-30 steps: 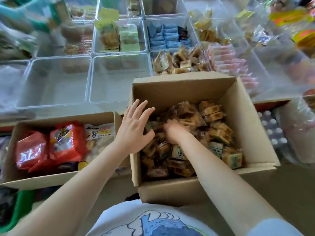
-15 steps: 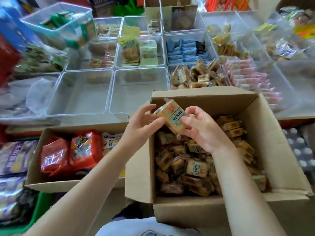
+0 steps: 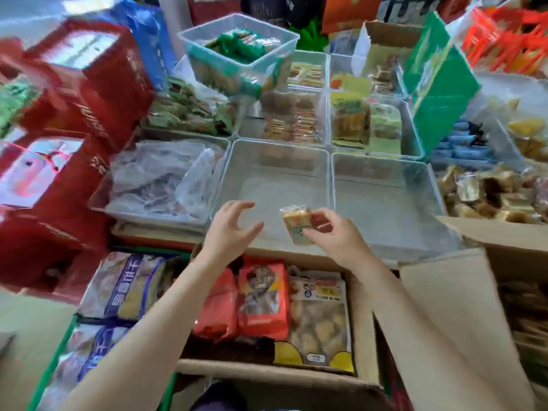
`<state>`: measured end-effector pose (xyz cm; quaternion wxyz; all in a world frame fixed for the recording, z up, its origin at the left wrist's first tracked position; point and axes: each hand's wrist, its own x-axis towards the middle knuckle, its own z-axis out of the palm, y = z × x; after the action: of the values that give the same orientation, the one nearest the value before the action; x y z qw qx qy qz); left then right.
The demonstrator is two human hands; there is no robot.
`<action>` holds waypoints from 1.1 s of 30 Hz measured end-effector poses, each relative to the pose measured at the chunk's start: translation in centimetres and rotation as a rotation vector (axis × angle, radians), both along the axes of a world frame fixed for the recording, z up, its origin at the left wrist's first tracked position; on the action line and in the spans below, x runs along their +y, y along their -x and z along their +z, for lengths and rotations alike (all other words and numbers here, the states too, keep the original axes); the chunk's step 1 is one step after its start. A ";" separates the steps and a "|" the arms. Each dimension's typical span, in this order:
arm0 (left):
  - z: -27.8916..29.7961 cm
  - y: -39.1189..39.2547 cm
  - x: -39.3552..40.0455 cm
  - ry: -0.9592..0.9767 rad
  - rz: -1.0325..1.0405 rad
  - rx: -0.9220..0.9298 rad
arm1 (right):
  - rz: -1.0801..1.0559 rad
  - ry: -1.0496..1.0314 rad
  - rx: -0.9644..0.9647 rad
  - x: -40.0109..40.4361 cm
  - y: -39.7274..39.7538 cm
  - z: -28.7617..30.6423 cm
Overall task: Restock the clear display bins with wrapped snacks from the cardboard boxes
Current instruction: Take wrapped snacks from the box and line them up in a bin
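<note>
One wrapped snack [image 3: 294,225] sits pinched in the right grip [image 3: 335,237]; left grip [image 3: 229,231] loosely spread, empty.

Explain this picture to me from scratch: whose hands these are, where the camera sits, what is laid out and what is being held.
There is no machine here. A person wears a camera on the head, so the single view looks forward and down over their own arms. The right hand pinches one small wrapped snack in its fingers; the left hand is beside it, fingers spread, holding nothing. Both hover over the near edge of an empty clear bin, with a second empty bin to its right. Further bins hold wrapped snacks, and one at the far right holds a brown pile that looks similar to the held one. Below the arms, an open cardboard box holds red packets and a clear bag. Another box stands at the right.
</note>
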<state>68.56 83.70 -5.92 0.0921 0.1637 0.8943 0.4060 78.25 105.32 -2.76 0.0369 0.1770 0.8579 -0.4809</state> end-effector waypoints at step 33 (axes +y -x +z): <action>-11.1 10.2 -10.7 0.528 -0.329 0.171 | 0.061 -0.447 -0.399 -11.7 17.0 -10.4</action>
<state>58.32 73.05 -17.03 0.1203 0.3101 0.9348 0.1246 61.20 93.60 -13.12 0.1796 0.2458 0.9232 -0.2345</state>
